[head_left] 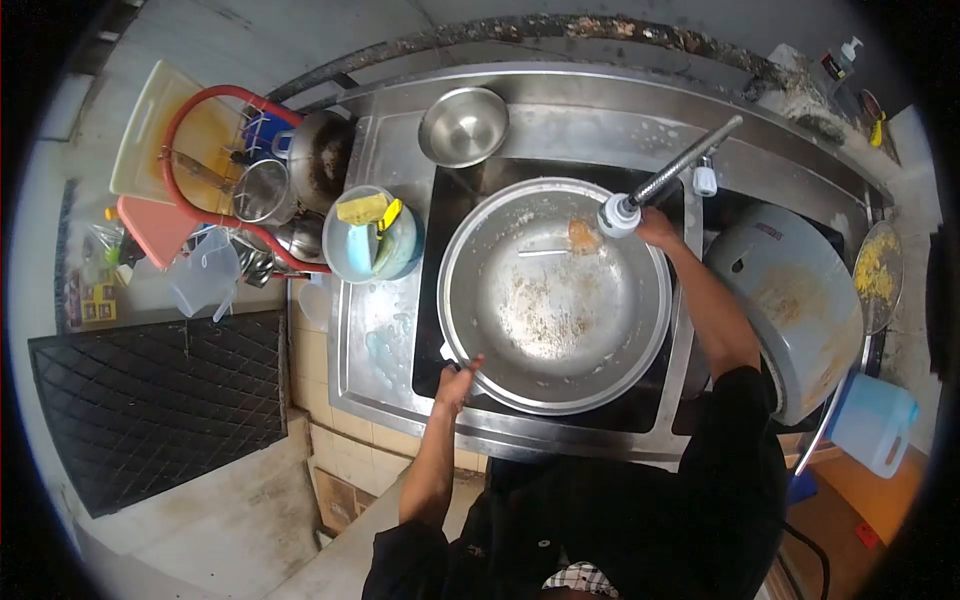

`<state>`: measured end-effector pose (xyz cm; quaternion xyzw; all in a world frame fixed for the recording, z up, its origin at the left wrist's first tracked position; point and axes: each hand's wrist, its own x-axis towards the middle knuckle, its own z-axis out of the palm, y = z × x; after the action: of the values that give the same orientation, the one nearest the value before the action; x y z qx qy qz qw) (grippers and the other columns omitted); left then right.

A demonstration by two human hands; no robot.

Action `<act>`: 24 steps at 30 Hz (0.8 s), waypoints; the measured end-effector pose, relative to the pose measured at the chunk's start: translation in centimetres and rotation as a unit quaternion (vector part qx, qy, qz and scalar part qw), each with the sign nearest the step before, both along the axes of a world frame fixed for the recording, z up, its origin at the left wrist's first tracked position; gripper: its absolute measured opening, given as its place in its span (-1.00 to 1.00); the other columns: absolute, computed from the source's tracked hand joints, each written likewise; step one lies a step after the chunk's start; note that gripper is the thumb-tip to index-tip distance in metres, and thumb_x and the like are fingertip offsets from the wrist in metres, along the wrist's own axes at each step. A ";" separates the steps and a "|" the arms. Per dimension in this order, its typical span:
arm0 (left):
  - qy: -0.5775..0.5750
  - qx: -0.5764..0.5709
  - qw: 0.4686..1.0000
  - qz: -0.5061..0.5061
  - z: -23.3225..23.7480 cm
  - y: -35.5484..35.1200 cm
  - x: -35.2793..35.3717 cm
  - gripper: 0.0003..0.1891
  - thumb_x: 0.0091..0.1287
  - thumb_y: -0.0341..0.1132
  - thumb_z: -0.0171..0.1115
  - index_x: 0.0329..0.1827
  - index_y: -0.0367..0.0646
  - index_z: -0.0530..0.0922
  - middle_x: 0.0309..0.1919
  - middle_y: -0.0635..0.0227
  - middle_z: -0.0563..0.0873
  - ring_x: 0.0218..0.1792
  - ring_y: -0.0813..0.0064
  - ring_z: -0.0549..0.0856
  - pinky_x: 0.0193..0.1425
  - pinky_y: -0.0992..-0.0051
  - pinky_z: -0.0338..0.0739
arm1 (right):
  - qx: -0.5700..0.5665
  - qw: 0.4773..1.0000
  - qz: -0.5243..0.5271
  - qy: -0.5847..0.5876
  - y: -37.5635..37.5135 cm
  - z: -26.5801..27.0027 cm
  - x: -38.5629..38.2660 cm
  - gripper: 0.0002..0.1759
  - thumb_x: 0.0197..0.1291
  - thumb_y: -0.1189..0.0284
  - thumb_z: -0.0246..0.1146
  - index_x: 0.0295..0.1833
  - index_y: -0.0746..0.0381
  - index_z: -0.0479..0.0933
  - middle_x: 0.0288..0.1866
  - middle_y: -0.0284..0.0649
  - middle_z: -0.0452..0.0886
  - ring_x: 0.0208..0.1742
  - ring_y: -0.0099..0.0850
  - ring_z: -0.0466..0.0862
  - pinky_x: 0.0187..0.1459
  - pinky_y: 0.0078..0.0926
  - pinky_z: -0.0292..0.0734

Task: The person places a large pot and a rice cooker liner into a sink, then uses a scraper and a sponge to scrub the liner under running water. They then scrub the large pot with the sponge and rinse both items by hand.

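A large metal pot (560,375) with stained insides sits in the dark sink basin. An orange-brown clump (583,237) and a thin whitish strip (543,253) lie inside it, near the far side. My left hand (457,385) is closed on the pot's near-left handle. At the far right of the rim is my right hand (657,230), just beside the faucet head (619,215); its fingers are mostly hidden. A pale plastic tub (373,235) holding a yellow sponge (361,209) and a yellow-handled tool (390,216) stands left of the pot.
Behind the pot sits a steel bowl (464,127). A red-rimmed rack (171,150) holds pans and containers at left. A large grey pot (785,300) leans at right, near a plate with yellow scraps (878,275) and a blue jug (870,420).
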<state>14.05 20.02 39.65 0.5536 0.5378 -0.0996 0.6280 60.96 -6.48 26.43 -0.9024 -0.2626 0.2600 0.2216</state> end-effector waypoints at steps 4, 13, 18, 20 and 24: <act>0.001 0.039 0.998 -0.052 -0.9 1.2 0.0 -0.47 0.26 -0.05 0.37 0.02 -0.42 0.59 -0.18 0.25 0.72 -0.22 0.45 0.61 -0.10 0.40 0.49 | 0.035 0.996 -0.076 -0.028 -0.4 4.3 -2.3 -0.38 0.27 0.02 0.13 0.16 0.36 0.52 0.21 0.11 0.54 0.28 0.01 0.51 0.27 -0.17 0.40; -0.331 -0.181 0.921 0.103 12.6 10.4 11.1 -0.29 0.40 0.16 0.08 0.23 -0.43 0.35 0.18 0.00 0.56 0.13 0.14 0.63 0.12 0.28 0.61 | 0.711 0.438 -0.370 0.407 -4.6 9.3 1.8 -0.41 0.39 -0.05 0.01 -0.16 0.37 0.44 -0.34 -0.12 0.54 -0.43 -0.38 0.55 -0.42 -0.56 0.48; -0.509 -0.443 0.687 0.269 12.7 13.7 18.7 -0.30 0.42 0.11 0.07 0.31 -0.36 0.22 0.14 -0.02 0.57 0.12 0.14 0.62 0.11 0.23 0.57 | 0.507 0.648 -0.568 -0.010 -1.5 13.1 1.2 -0.42 0.36 -0.02 0.10 -0.17 0.40 0.49 -0.57 -0.22 0.53 -0.64 -0.41 0.56 -0.65 -0.53 0.47; -0.545 -0.421 0.642 0.336 10.1 15.3 20.3 -0.54 0.49 -0.03 -0.05 0.20 -0.25 0.39 -0.04 0.16 0.68 0.00 0.31 0.66 -0.01 0.31 0.54 | 0.426 0.705 -0.565 -0.047 -1.3 15.3 0.0 -0.41 0.32 -0.03 0.19 -0.04 0.38 0.47 -0.44 -0.23 0.53 -0.55 -0.42 0.55 -0.61 -0.48 0.46; -0.534 -0.449 0.659 0.280 11.0 14.6 18.8 -0.66 0.51 -0.16 -0.14 0.07 -0.14 0.54 -0.16 0.32 0.74 -0.13 0.43 0.68 -0.03 0.35 0.45 | 0.336 0.770 -0.532 -0.105 -2.5 14.1 -0.5 -0.26 0.34 -0.16 0.04 0.15 0.37 0.43 -0.16 -0.11 0.61 -0.14 -0.36 0.65 -0.21 -0.38 0.50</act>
<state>32.87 34.57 50.69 -0.0140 0.1293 0.1645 0.9778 60.44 -8.98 40.58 -0.7875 0.1666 -0.1005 0.5848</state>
